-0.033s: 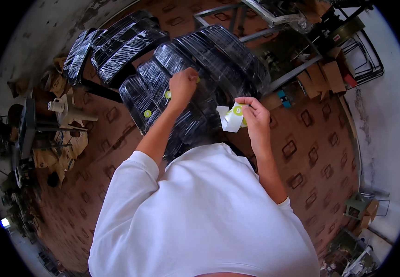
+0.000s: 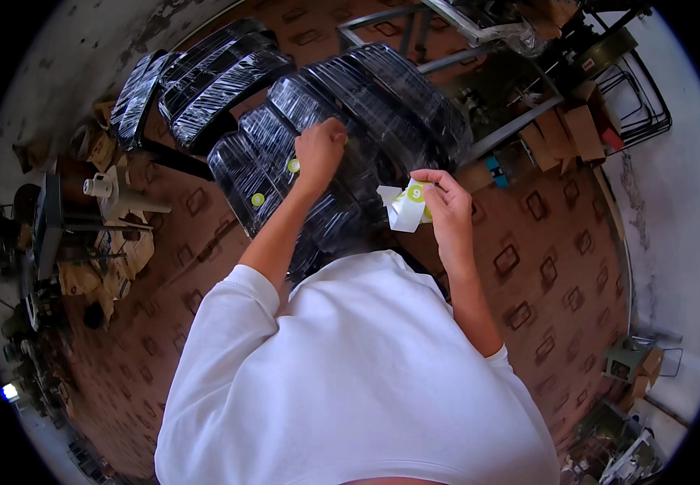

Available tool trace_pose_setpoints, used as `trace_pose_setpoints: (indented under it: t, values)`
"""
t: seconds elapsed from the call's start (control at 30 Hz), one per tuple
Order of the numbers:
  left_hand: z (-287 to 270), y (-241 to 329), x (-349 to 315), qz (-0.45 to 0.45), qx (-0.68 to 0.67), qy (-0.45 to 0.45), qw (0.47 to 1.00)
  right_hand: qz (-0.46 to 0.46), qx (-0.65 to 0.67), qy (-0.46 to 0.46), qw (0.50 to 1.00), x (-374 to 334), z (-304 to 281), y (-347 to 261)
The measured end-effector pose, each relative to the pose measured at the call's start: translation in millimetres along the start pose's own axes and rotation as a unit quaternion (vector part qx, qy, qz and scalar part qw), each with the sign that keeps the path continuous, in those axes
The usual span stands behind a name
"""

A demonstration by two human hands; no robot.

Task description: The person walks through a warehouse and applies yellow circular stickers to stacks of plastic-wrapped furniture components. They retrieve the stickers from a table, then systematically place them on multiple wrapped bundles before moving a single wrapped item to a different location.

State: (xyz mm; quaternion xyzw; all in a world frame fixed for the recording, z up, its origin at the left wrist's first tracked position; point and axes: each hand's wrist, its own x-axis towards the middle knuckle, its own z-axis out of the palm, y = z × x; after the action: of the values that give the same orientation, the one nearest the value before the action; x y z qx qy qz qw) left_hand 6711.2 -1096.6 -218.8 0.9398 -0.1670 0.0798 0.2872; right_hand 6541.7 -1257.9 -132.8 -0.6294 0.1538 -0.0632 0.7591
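A patterned brown floor (image 2: 556,275) is stretching beneath. The right hand (image 2: 449,210) is pinching a white strip (image 2: 404,217) edgewise, seemingly keeping its green stickers (image 2: 415,194) exposed; beyond, the left hand (image 2: 317,155) is curling narrowly over black parts (image 2: 374,149), anything held being hidden. Clear film (image 2: 293,99) bearing round green labels (image 2: 258,200) is apparently binding those parts.

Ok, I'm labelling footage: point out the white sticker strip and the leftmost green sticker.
White sticker strip (image 2: 405,218): head view, on its pale backing.
Leftmost green sticker (image 2: 258,200): head view, on its round face.
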Motion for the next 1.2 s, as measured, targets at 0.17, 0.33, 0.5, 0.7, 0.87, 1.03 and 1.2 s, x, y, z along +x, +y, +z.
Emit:
trace_pose_setpoints:
  t: [0.17, 0.33, 0.5, 0.7, 0.87, 1.03, 1.2]
  values:
    - [3, 7, 0, -0.062, 0.033, 0.071, 0.995, -0.043, 0.014, 0.028, 0.999, -4, 0, 1]
    - [2, -3, -3, 0.02, 0.046, 0.221, 0.974, -0.044, 0.026, 0.029, 0.998, -10, 6, -3]
    - [-58, 71, -38, 0.211, -0.285, -0.011, 0.935, -0.083, -0.042, 0.023, 0.995, -16, 12, 1]
    - [-83, 92, -89, 0.101, -0.41, -0.152, 0.894, -0.218, -0.182, 0.087, 0.955, -26, 34, 2]
    - [-90, 81, -97, 0.059, -0.471, -0.17, 0.864, -0.229, -0.221, 0.107, 0.942, -40, 51, -3]
    - [-103, 79, -110, 0.11, -0.436, -0.135, 0.883, -0.151, -0.119, 0.122, 0.974, -48, 65, 4]
    - [-97, 82, -112, 0.22, -0.36, -0.057, 0.905, -0.096, -0.05, 0.117, 0.987, -44, 61, 4]
